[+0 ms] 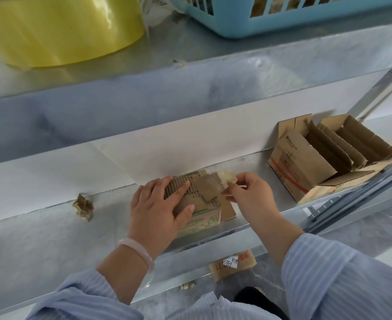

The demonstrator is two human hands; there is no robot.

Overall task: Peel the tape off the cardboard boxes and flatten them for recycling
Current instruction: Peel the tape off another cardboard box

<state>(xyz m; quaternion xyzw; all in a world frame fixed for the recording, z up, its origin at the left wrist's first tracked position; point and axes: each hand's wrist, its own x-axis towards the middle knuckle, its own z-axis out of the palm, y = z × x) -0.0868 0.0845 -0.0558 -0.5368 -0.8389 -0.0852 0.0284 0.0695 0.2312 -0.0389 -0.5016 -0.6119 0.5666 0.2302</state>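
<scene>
A small flattened cardboard box [210, 210] with torn corrugated layers lies on the metal shelf [40, 245] in the middle of the view. My left hand [160, 209] presses flat on its left part, fingers spread over the torn surface. My right hand [248, 195] pinches a strip of yellowish tape [228, 176] at the box's upper right corner, lifted a little off the cardboard. A crumpled wad of peeled tape and paper [83, 207] lies on the shelf to the left.
An open cardboard box [324, 162] with raised flaps stands at the shelf's right end. On the shelf above sit a large yellow tape roll [58, 28] and a blue plastic basket [271, 15]. A labelled flat cardboard piece [233, 264] lies on the floor below.
</scene>
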